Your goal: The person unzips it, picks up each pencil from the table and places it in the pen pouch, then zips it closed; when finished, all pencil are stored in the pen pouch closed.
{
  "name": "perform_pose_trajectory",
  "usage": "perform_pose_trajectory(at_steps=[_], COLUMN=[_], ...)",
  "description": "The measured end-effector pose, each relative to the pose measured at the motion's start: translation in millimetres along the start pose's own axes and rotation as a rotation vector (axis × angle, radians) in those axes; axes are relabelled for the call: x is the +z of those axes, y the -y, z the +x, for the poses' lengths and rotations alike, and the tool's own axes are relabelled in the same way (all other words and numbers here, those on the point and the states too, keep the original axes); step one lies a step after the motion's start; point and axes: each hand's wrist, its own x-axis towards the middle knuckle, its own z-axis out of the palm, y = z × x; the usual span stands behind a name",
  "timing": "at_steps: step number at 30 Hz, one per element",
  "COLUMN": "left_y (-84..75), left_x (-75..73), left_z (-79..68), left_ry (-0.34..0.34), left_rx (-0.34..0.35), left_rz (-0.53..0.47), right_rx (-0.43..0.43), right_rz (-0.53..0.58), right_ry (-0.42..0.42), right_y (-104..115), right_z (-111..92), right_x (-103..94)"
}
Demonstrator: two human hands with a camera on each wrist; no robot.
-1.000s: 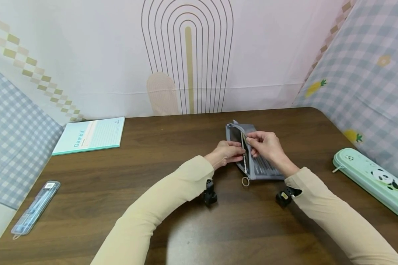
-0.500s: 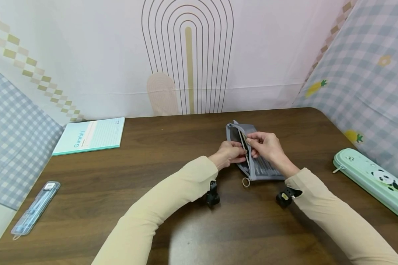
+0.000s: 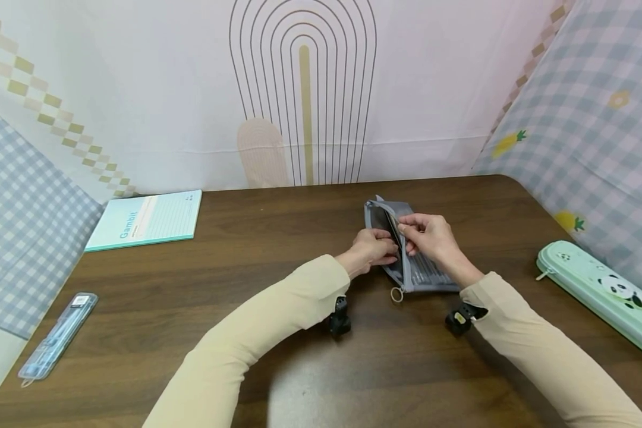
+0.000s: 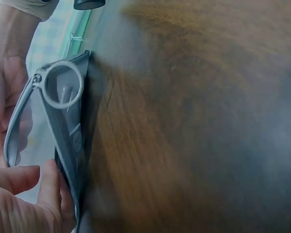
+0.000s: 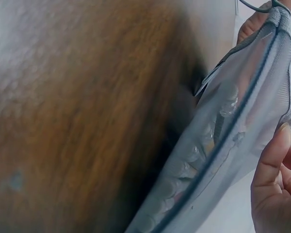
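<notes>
A grey zip pencil pouch with see-through sides lies at the table's right centre, its mouth spread toward the left. Several pens show through its side in the right wrist view. My right hand pinches the zipped edge of the mouth between thumb and fingers. My left hand is at the opening, with some fingers reaching inside; its thumb and forefinger show nothing between them in the left wrist view. The inner fingertips are hidden by the pouch. A round ring hangs from the zip.
On the brown table, a mint notebook lies at the back left. A clear blue slim case lies near the left edge, and a green panda pencil case at the right. Patterned cloth hangs behind.
A thin light stick, seen upright in the pouch's mouth by the left fingers, has sunk inside out of sight. The right hand keeps its pinch on the edge.
</notes>
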Motion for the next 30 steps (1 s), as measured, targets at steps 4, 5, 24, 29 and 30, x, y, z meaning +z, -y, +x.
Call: perform_pose_trajectory(at_steps=[4,5,24,29,30], left_y=[-4.4,-6.7,-32.6,-39.6,-38.9], left_x=[-17.1,-23.9,-105.0,-100.0,-99.8], left_z=[0.0,0.8,9.0,-2.2,-2.0], left_ry=[-0.037,-0.054,0.015,0.053,0.061], left_rx=[0.073,0.095,-0.004,-0.053,-0.058], left_rz=[0.008,0.012,0.205,0.236,0.244], right_rx=[-0.027,-0.038,-0.200,-0.223,-0.228], right_rz=[-0.017,-0.028,-0.177,-0.188,-0.191], right_ry=[0.005,0.008,0.265,0.307,0.316], right_y=[-1.7,-2.0,-10.8,-13.8,-14.2], right_z=[-0.1,-0.4,-0.7,-0.4,-0.3], right_x=[-0.6,-1.2,-2.5,-1.8,-1.7])
